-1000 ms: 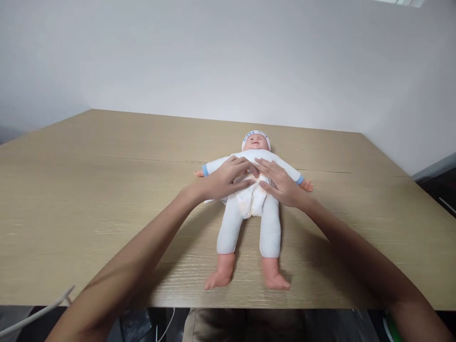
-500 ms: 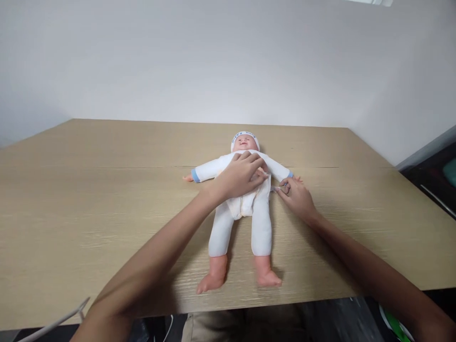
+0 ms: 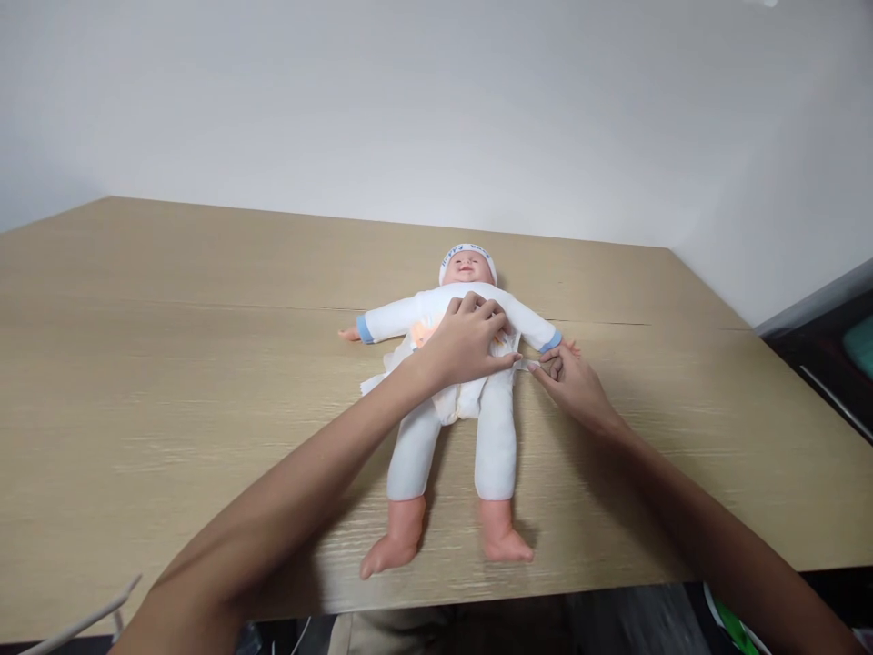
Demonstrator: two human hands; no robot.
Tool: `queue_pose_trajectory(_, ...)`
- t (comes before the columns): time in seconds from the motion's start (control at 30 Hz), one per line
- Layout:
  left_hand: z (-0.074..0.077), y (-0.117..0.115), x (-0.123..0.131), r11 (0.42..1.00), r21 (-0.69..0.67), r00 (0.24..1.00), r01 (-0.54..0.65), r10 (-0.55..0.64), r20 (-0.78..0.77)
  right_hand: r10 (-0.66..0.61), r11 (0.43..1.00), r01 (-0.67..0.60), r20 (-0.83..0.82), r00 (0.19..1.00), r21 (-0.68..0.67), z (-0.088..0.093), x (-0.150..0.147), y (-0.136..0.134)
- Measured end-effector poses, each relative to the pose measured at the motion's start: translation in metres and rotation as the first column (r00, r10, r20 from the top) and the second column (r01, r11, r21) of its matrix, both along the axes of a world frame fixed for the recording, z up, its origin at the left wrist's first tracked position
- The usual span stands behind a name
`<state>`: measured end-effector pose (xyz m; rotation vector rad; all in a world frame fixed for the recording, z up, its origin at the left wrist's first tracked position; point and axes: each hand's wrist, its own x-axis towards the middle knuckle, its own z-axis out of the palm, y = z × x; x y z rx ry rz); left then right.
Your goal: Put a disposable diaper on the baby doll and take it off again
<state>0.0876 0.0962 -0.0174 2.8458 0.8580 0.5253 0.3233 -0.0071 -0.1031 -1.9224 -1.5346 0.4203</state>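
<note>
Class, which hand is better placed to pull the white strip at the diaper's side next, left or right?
Probably the right hand: it appears to pinch the white strip already, while the left hand lies across the diaper's front.

1 head cam, faces fwd & down across tbl; doll nr ctr, wall in bkgd.

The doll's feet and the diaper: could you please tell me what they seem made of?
Doll's feet: probably vinyl or similar plastic, satin, from their smooth, moulded look. Diaper: apparently thin nonwoven or papery material, matte, judging by its soft creases.
</note>
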Motion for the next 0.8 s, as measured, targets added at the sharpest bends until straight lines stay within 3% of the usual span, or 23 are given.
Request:
queue_pose_trajectory(0.3, 0.003, -0.003, 0.002, 1.0, -0.016, 0.999, -0.022, 0.022, -0.029, -0.013, 0.994, 0.006, -0.061, 0.998, -0.112, 0.011, -0.006, 0.003)
queue_pose_trajectory(0.53, 0.003, -0.003, 0.001, 1.0, -0.012, 1.0, -0.015, 0.015, -0.008, 0.1, 0.993, -0.111, -0.183, 0.978, -0.047, 0.009, -0.006, 0.004)
queue_pose_trajectory(0.67, 0.001, -0.001, -0.001, 1.0, -0.031, 1.0, -0.003, 0.004, 0.018, 0.153, 0.987, -0.16, -0.377, 0.914, 0.01, 0.026, 0.004, 0.01)
queue_pose_trajectory(0.8, 0.0, -0.001, -0.002, 0.998, -0.064, 0.998, -0.027, 0.03, 0.052, 0.178, 0.979, -0.205, -0.441, 0.88, -0.013, 0.05, 0.001, 0.019)
